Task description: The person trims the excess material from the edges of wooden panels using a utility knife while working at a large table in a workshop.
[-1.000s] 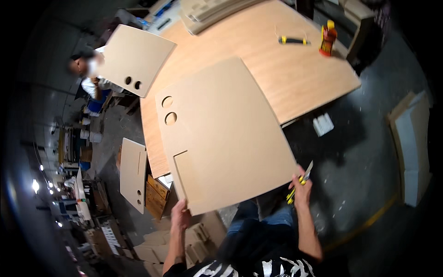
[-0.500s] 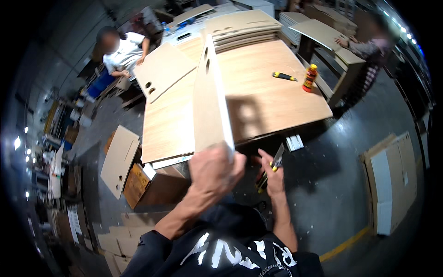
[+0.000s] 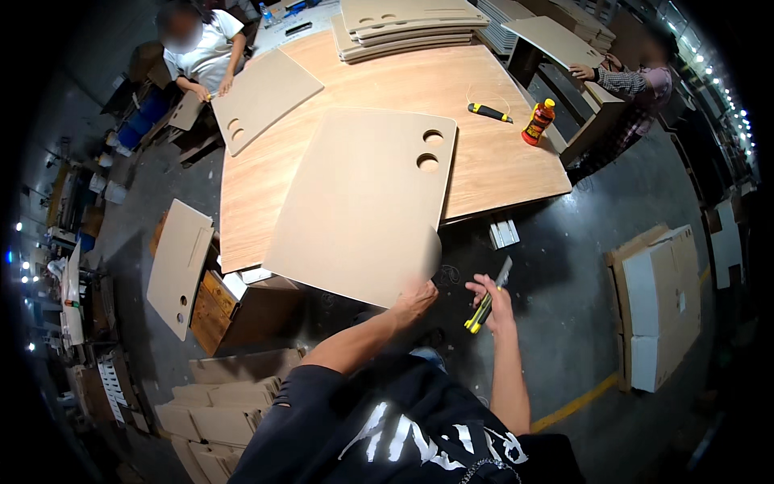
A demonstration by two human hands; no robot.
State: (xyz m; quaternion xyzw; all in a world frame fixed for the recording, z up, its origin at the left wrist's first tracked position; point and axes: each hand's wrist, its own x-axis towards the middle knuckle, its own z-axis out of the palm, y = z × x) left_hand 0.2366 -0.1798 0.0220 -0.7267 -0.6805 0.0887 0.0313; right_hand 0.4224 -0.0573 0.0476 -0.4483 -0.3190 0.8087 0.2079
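At the table's near edge, the left hand [image 3: 415, 299] is closed on the near right corner of a tan panel [image 3: 355, 202], its forearm slanting across the body, its fingertips hard to make out. To its right, off the table's edge, the right hand [image 3: 499, 302] curls loosely around a utility knife [image 3: 481, 313], some fingers spread, blade pointing away. The panel overhangs the near edge of the table [image 3: 504, 177]; whether it rests flat I cannot tell. A blur hides part of its right edge. Near the table's right edge a red bottle [image 3: 538, 125] stands capped, its contents indistinct. At the far edge, the top of the view cuts off stacked panels [image 3: 411, 36].
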